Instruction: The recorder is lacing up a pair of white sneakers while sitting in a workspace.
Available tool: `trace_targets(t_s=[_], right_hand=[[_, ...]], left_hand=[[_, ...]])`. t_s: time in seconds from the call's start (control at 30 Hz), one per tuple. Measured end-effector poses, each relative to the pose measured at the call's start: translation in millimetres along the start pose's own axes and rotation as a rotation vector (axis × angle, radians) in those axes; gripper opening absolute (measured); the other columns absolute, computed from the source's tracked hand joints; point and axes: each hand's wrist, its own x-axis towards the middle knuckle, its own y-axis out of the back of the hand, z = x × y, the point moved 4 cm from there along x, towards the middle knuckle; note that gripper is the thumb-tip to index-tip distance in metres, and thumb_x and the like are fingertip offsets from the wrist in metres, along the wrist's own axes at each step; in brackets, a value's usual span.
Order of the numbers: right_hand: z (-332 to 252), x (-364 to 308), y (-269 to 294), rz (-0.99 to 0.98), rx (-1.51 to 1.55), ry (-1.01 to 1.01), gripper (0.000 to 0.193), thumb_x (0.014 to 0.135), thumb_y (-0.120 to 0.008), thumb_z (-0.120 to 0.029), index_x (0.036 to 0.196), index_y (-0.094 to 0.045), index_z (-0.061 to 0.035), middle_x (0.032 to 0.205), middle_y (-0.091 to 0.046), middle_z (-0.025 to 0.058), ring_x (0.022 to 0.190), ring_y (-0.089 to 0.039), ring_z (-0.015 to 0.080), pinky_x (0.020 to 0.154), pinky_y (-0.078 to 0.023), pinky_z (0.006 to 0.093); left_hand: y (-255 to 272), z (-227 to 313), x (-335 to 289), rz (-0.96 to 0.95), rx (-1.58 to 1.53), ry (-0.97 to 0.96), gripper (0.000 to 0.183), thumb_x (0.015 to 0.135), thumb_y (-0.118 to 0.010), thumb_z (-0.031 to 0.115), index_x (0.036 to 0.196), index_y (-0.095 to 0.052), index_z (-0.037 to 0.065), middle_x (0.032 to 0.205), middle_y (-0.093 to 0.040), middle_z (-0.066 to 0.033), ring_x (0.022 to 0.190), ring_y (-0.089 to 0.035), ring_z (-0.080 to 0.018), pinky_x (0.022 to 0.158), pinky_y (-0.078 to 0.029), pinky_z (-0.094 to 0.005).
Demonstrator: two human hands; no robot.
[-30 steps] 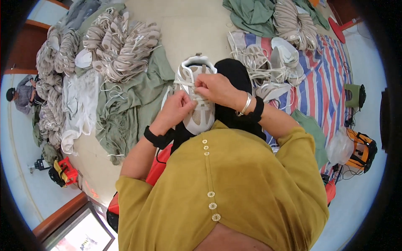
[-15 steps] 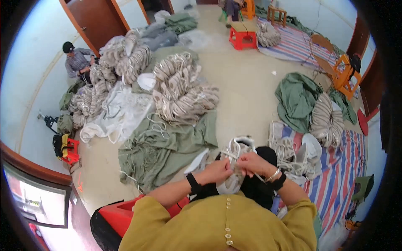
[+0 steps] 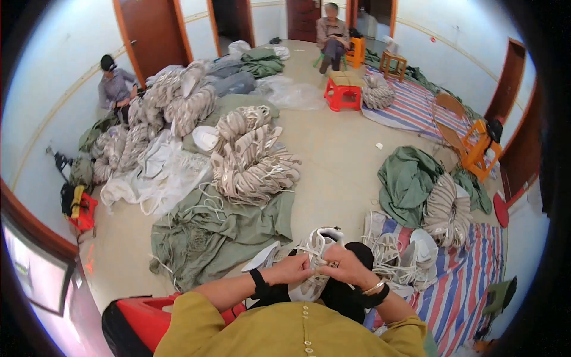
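A whitish lace-up shoe (image 3: 304,291) rests on my dark-clad lap, its opening facing away from me. My left hand (image 3: 290,269) is closed at the near left side of the lacing, pinching what looks like a shoelace. Across the shoe's right side, my right hand (image 3: 346,266) is also closed on the lace, its fingers bent over the tongue area. The lace itself is mostly hidden by my fingers. Another whitish shoe (image 3: 262,257) lies just beyond my left wrist.
Bundled beige shoes (image 3: 253,166) are piled ahead, behind a spread green cloth (image 3: 232,235). Laced shoes (image 3: 386,250) lie on the striped sheet (image 3: 458,291) at right. One person (image 3: 116,89) sits at left, another (image 3: 332,35) at the back, near a red stool (image 3: 342,98).
The view has tilted upward, bringing the seated person at the back more fully into sight. Both hands stay closed at the shoe's lacing and are slightly closer together.
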Motion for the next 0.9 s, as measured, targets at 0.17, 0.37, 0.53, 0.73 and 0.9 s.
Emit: trace_targets(t_s=[0.17, 0.37, 0.53, 0.73, 0.9], right_hand=[[37, 2, -24, 0.05, 1.269, -0.631, 0.02, 0.087, -0.053, -0.017, 0.088, -0.064, 0.0001, 0.067, -0.057, 0.0034, 0.066, -0.055, 0.0145, 0.062, -0.042, 0.0255], [-46, -4, -13, -0.607, 0.662, -0.335, 0.012, 0.077, -0.068, -0.005, 0.082, -0.066, 0.0054, 0.078, -0.067, 0.0089, 0.076, -0.064, 0.014, 0.074, -0.05, 0.0267], [-35, -4, -10, -0.324, 1.19, -0.746, 0.035, 0.093, -0.046, -0.018, 0.118, -0.053, 0.0054, 0.065, -0.062, 0.0075, 0.048, -0.056, 0.0136, 0.043, -0.041, 0.0212], [-94, -12, 20, -0.221, 0.516, -0.076, 0.023, 0.086, -0.052, -0.016, 0.096, -0.062, 0.0019, 0.046, -0.047, -0.0005, 0.036, -0.041, 0.0079, 0.038, -0.031, 0.0209], [-89, -19, 19, -0.012, 0.645, -0.528, 0.024, 0.081, -0.053, -0.01, 0.098, -0.064, 0.0036, 0.06, -0.06, 0.0042, 0.045, -0.052, 0.0089, 0.043, -0.038, 0.0195]], left_hand=[[-4, -2, 8, 0.062, 0.04, -0.057, 0.033, 0.084, -0.061, 0.036, 0.085, -0.05, 0.005, 0.071, -0.056, -0.0104, 0.064, -0.055, -0.0241, 0.058, -0.043, -0.0361], [0, 6, -7, 0.016, -0.031, -0.004, 0.03, 0.081, -0.061, 0.032, 0.083, -0.051, 0.004, 0.072, -0.057, -0.0096, 0.065, -0.055, -0.0233, 0.058, -0.043, -0.0356], [-3, 2, -5, 0.05, -0.044, 0.046, 0.027, 0.078, -0.062, 0.031, 0.082, -0.054, 0.005, 0.073, -0.06, -0.0102, 0.069, -0.059, -0.0262, 0.06, -0.044, -0.0372], [-8, 1, -2, 0.115, -0.044, 0.014, 0.024, 0.077, -0.06, 0.03, 0.079, -0.053, 0.007, 0.071, -0.059, -0.0113, 0.067, -0.058, -0.0285, 0.059, -0.044, -0.0387], [-13, 1, -4, 0.114, -0.046, 0.008, 0.027, 0.079, -0.059, 0.033, 0.08, -0.052, 0.007, 0.068, -0.058, -0.0127, 0.065, -0.058, -0.0308, 0.058, -0.043, -0.0404]])
